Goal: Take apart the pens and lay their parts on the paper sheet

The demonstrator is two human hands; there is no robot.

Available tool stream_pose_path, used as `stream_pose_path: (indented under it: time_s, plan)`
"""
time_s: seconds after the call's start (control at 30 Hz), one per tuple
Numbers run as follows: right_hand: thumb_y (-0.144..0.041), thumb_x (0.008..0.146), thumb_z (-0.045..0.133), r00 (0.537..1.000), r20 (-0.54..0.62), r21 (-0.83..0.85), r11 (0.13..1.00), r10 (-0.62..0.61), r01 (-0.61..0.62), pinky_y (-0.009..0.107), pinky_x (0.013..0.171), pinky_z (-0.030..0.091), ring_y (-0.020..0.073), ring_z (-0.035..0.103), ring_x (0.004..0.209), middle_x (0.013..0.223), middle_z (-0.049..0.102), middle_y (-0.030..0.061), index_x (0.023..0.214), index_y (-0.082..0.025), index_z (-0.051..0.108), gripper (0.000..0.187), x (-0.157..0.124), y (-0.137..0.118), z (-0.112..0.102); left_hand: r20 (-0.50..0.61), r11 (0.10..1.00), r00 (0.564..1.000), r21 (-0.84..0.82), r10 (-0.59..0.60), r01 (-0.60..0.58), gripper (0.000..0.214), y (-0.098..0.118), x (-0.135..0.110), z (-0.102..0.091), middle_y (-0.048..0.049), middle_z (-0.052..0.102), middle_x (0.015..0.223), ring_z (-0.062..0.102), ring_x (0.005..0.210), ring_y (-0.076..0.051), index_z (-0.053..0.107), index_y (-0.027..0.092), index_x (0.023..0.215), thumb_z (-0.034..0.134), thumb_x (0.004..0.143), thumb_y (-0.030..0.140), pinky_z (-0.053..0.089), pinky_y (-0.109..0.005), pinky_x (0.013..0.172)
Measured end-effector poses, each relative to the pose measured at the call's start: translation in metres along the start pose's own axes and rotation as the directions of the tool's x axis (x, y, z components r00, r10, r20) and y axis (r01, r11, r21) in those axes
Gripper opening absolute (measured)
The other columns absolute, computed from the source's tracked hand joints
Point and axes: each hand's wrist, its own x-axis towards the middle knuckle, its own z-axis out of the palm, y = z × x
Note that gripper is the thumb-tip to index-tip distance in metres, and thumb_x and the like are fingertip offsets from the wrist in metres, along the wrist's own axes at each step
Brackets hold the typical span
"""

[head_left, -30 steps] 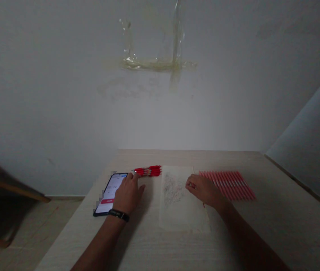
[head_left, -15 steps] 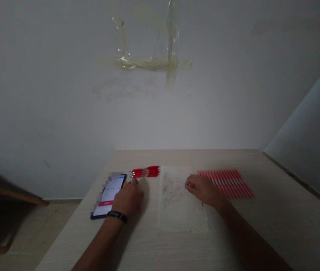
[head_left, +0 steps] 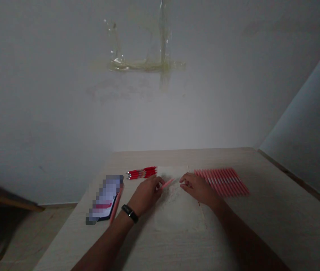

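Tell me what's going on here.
A person is working at a desk with bare hands. The left hand holds a pink pen over a sheet of paper, and the right hand is on the paper close by. A bundle of red pens, a row of pink pens, a phone and another pink pen lie around the paper.
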Motion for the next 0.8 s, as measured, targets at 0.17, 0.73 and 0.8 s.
stream_pose_path:
  time_s: [0.17,0.73,0.8]
  plan:
    - [-0.031,0.091,0.062,0.998,-0.046,0.247,0.969,0.045,-0.032,0.024,0.063,0.04,0.0142,0.057,0.07,0.079,0.061,-0.0006,0.1,-0.02,0.064,0.014,0.001,0.006,0.006,0.005,0.998,0.999,-0.045,0.044,-0.044,0.025,0.015,0.019,0.004,-0.0054,0.066,0.091,0.06,0.079,-0.018,0.07,0.02,0.104,0.06,0.082,0.012,0.043,-0.026,0.069]
    - [-0.04,0.096,0.057,0.999,-0.019,0.359,0.933,-0.036,0.04,0.024,0.064,0.038,0.014,0.054,0.074,0.08,0.06,-0.0002,0.089,-0.018,0.067,0.025,0.004,0.0,0.013,-0.155,0.578,0.979,-0.815,-0.131,-0.052,0.023,-0.009,0.027,0.034,-0.0025,0.064,0.076,0.057,0.069,-0.014,0.066,0.014,0.076,0.081,0.073,0.032,0.043,-0.024,0.062]
    - [-0.041,0.097,0.056,0.999,-0.024,0.338,0.94,-0.041,0.047,0.024,0.064,0.037,0.0138,0.053,0.073,0.079,0.058,-0.0007,0.086,-0.018,0.066,0.028,0.006,0.003,0.012,-0.136,0.554,0.98,-0.832,-0.144,-0.034,0.024,-0.008,0.026,0.032,-0.0023,0.066,0.074,0.058,0.068,-0.014,0.066,0.014,0.077,0.081,0.072,0.032,0.043,-0.023,0.062]
